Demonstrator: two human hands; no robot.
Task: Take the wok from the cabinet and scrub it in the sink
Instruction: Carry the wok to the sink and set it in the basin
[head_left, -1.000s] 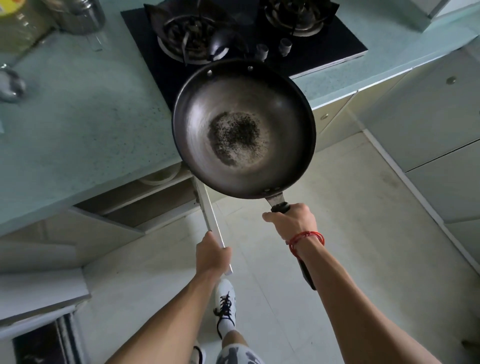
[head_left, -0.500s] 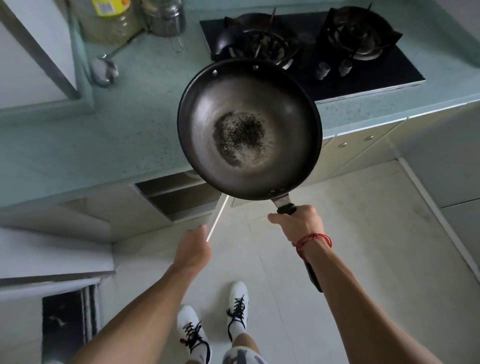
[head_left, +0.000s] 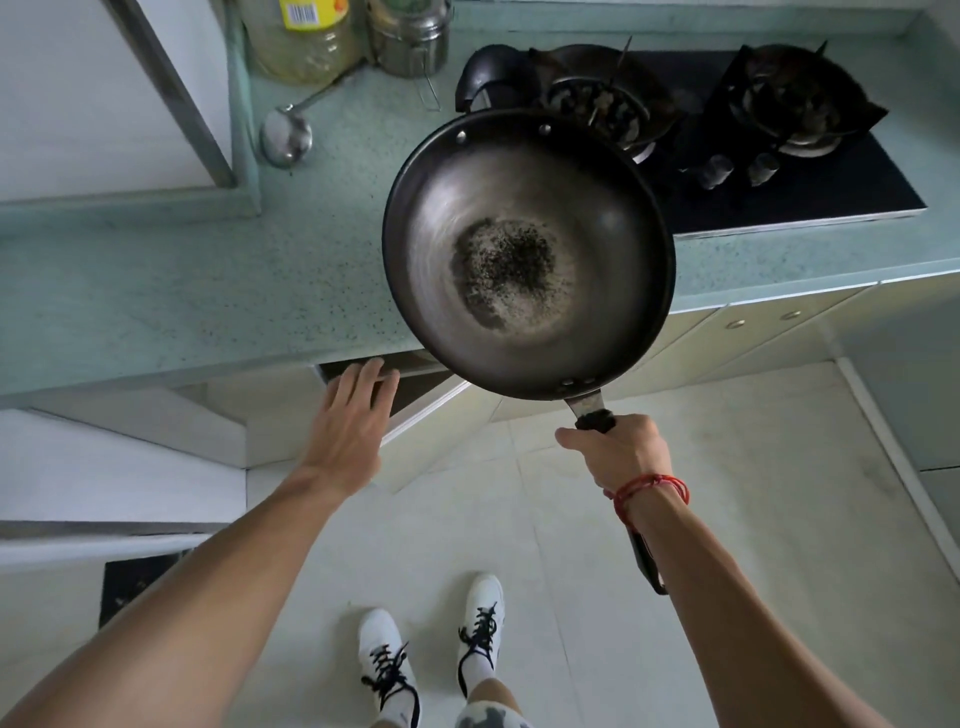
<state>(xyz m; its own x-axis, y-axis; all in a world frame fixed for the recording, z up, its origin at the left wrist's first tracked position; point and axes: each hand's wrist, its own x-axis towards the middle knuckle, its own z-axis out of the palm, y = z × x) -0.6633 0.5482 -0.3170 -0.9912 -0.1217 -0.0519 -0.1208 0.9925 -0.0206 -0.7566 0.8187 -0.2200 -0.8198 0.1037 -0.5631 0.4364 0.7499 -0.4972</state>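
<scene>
The worktop spans the view. The wok is out of the cabinet, held in the air above the worktop's front edge with its bowl up, probably to keep loose residue inside. The cabinet door below stands slightly ajar. The right hand is wrapped round the wok handle close to the bowl, which eases the load on the wrist. The left hand, fingers straight and holding nothing, is at the door, apparently to push it closed. Dark residue marks the wok's centre.

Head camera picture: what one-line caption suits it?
Right hand holds the wok by its handle above the countertop edge; left hand, open, reaches toward the cabinet door.
</scene>
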